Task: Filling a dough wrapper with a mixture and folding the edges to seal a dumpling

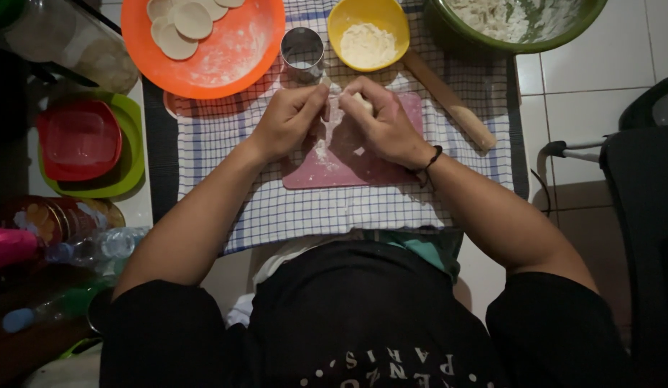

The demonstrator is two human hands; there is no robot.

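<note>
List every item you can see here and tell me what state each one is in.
Left hand: pinching the dough piece.
Right hand: pinching the dough piece.
Dough piece: held between both hands.
Pink board: floured, on the checked cloth.
Orange plate: holds cut dough rounds.
Yellow bowl: holds pale filling.
Metal cutter: upright, unused.
Rolling pin: lying idle.
Green bowl: holds a pale mixture.

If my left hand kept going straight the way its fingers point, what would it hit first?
Most likely the dough piece pinched between both hands, then the right hand. The left hand points across and slightly up toward them; depth is unclear, but they look in contact already.
</note>
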